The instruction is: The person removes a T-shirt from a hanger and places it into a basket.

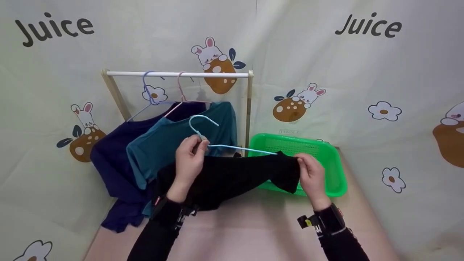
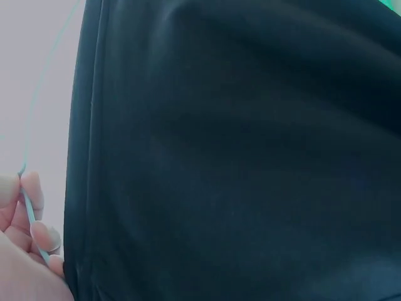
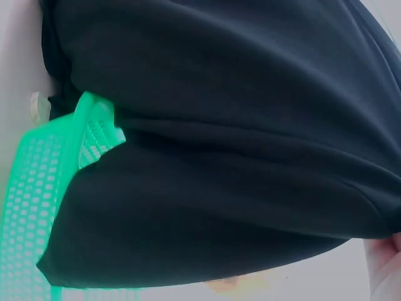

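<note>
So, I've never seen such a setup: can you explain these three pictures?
No machine here: a person's bare left hand and right hand do the work. The wide picture looks down from the head; the two close ones come from the left and right wrists, mostly filled by a black garment. The left hand holds a light blue hanger below its hook, and the right hand pinches the garment's edge. On the pale surface stands a green basket; to its left, a rack carries a dark blue garment and a teal garment.
</note>
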Demonstrator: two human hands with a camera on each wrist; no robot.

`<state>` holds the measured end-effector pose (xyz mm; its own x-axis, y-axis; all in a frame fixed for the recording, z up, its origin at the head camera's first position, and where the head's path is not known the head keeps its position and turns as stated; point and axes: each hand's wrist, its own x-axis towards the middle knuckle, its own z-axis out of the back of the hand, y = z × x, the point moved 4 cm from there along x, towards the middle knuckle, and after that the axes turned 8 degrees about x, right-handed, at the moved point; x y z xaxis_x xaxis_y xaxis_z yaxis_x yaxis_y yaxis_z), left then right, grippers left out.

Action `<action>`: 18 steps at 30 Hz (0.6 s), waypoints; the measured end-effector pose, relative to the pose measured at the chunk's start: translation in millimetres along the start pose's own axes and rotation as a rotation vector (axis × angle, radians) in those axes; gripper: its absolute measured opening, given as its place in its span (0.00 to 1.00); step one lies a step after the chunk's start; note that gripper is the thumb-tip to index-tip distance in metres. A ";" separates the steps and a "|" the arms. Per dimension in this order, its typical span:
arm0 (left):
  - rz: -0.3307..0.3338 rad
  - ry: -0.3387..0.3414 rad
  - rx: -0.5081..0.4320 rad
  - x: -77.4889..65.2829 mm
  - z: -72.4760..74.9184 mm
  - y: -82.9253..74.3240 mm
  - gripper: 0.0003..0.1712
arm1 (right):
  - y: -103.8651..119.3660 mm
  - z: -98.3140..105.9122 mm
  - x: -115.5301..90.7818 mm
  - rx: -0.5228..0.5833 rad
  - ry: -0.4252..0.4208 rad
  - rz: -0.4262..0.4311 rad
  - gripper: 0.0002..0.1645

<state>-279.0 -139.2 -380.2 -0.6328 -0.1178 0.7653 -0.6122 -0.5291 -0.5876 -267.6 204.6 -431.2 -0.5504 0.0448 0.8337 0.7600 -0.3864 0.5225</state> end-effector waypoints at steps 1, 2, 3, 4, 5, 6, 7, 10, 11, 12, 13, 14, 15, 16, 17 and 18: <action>0.007 -0.003 -0.001 -0.6 0.9 1.3 0.04 | -3.1 3.0 -1.6 -0.010 -0.003 -0.002 0.15; 0.010 -0.009 0.001 -1.2 1.8 1.5 0.04 | -5.7 5.9 -3.1 -0.014 -0.006 -0.004 0.15; 0.012 -0.014 0.006 -1.9 2.7 0.9 0.04 | -8.0 8.7 -4.7 -0.020 -0.010 -0.009 0.14; 0.010 -0.021 0.012 -2.3 3.7 -0.4 0.04 | -9.4 11.3 -5.4 -0.025 -0.015 -0.010 0.14; 0.008 -0.027 0.014 -2.6 4.7 -2.7 0.05 | -10.5 13.9 -6.1 -0.028 -0.022 -0.010 0.14; 0.004 -0.032 0.017 -2.3 6.2 -7.1 0.05 | -11.2 16.2 -6.8 -0.029 -0.028 -0.011 0.14; 0.002 -0.034 0.016 -2.0 7.5 -11.9 0.05 | -11.3 18.4 -7.3 -0.031 -0.033 -0.012 0.14; 0.023 -0.028 -0.019 -0.5 11.2 -25.9 0.05 | -9.6 24.5 -9.6 -0.031 -0.042 -0.022 0.14; 0.039 -0.027 -0.038 -0.1 12.3 -29.7 0.05 | -8.0 26.5 -10.6 -0.029 -0.044 -0.021 0.14; 0.054 -0.028 -0.056 0.3 13.3 -32.5 0.05 | -5.8 28.4 -11.6 -0.026 -0.046 -0.015 0.13; 0.072 -0.029 -0.077 0.1 13.7 -33.0 0.05 | -3.5 30.4 -12.6 -0.026 -0.050 -0.005 0.12; 0.091 -0.029 -0.099 -0.2 13.8 -33.6 0.05 | -0.9 32.4 -13.7 -0.029 -0.053 0.008 0.10; 0.107 -0.030 -0.115 -0.6 14.0 -34.2 0.05 | 2.0 34.3 -14.4 -0.029 -0.059 0.021 0.07; 0.118 -0.029 -0.126 -1.1 13.8 -34.4 0.05 | 4.9 36.1 -14.6 -0.024 -0.065 0.033 0.06; 0.127 -0.029 -0.136 -1.8 13.4 -34.4 0.04 | 7.8 37.7 -14.3 -0.021 -0.072 0.043 0.07; 0.133 -0.028 -0.143 -2.2 13.1 -34.6 0.04 | 10.3 39.1 -13.8 -0.016 -0.078 0.050 0.10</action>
<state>-250.2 -131.6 -358.2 -0.7003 -0.2029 0.6844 -0.5868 -0.3824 -0.7137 -238.7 236.1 -430.4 -0.4827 0.0967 0.8705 0.7801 -0.4043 0.4775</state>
